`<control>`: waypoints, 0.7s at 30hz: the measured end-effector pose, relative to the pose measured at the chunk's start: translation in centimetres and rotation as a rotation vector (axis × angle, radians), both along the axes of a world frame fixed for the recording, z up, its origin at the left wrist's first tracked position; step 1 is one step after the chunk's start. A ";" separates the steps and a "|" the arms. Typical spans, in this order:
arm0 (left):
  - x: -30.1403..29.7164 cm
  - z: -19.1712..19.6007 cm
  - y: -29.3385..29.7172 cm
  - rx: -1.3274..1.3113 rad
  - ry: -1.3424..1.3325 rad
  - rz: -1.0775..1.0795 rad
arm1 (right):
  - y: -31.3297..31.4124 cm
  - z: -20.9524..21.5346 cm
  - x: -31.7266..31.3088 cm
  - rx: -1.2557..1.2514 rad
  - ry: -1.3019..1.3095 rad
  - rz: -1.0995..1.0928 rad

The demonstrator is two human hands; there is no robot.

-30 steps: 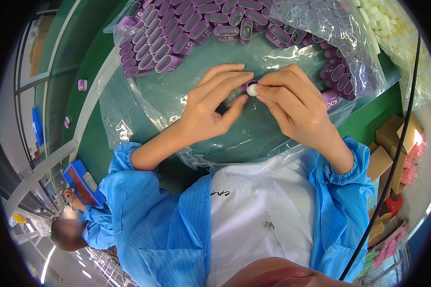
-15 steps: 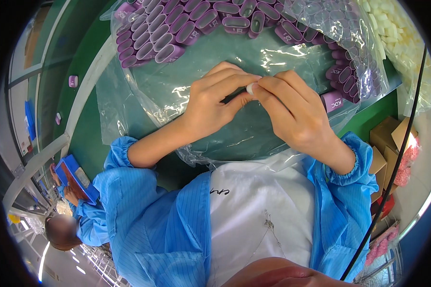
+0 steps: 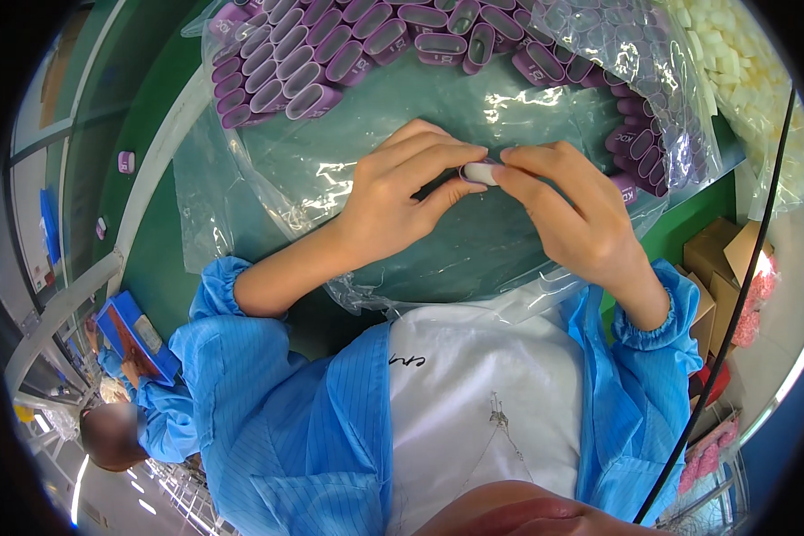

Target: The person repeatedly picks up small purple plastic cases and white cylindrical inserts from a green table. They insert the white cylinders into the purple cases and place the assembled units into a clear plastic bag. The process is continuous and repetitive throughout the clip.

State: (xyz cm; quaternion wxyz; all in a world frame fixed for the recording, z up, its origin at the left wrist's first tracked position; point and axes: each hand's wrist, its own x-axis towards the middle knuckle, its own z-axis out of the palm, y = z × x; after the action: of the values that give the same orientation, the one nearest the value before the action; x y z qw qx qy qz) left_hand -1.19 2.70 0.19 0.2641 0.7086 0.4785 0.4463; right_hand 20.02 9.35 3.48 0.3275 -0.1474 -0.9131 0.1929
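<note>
My left hand (image 3: 393,192) is closed, thumb and fingers pinched around a small purple oval tube (image 3: 464,171), mostly hidden by the fingers. A white oval plug-like piece (image 3: 481,173) shows at the tube's open end. How far it sits inside cannot be made out. From the other side, my right hand (image 3: 581,214) has its fingertips closed on the white piece's right edge. Both hands are above a clear plastic sheet (image 3: 402,259) on the green table. Rows of purple oval tubes (image 3: 313,98) stand open end up beyond my hands.
More purple tubes (image 3: 636,141) stand at the right, partly under clear bubble wrap (image 3: 616,54). A bag of pale blocks (image 3: 741,71) lies at the far right. Cardboard boxes (image 3: 710,268) are below the table edge. At the left, another person (image 3: 165,420) has a blue tray (image 3: 138,335).
My right hand has shifted slightly right and its fingers have drawn back from the left ones. More of the white piece and the tube's rim now shows between the hands.
</note>
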 end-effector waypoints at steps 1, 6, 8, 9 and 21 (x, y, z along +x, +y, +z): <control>0.0 0.0 0.0 -0.004 0.000 -0.004 | 0.1 0.1 0.1 0.003 -0.015 0.015; 0.0 0.0 0.1 0.000 -0.004 -0.017 | 0.9 1.0 -0.1 0.075 -0.116 0.100; 0.0 0.1 0.3 0.000 0.008 -0.023 | 1.2 1.0 -0.4 0.111 -0.136 0.117; 0.0 0.2 0.3 0.000 0.014 -0.026 | 1.3 0.9 -0.5 0.129 -0.145 0.125; -0.2 -0.1 0.1 -0.022 -0.001 -0.065 | 2.0 3.3 -1.3 0.072 -0.380 0.243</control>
State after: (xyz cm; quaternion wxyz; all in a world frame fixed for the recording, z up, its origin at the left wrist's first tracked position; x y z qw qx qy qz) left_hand -1.38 2.80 0.14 0.2863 0.7205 0.4600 0.4328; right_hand 18.70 11.34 6.74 0.1289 -0.0583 -0.9758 0.1670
